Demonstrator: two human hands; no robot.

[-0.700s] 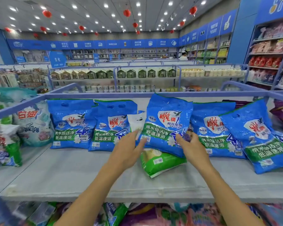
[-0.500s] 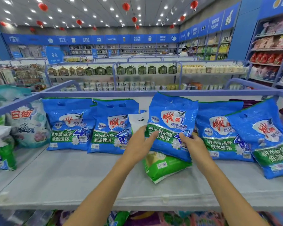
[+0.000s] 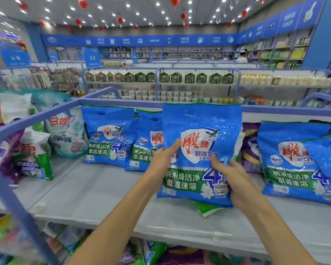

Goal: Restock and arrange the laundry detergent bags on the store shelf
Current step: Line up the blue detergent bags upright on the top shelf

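While left grip (image 3: 161,161) and right grip (image 3: 231,175) clasp its sides, the detergent bag (image 3: 201,131) stands between them.

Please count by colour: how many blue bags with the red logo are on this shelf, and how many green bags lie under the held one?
Blue bags: 5, including the held bag
Green bag under it: 1
Total: 6

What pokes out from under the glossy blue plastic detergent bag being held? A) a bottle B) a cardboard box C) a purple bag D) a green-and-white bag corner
D: a green-and-white plastic bag corner shows on the grey shelf, just below the bottom edge of the held glossy blue plastic detergent bag.
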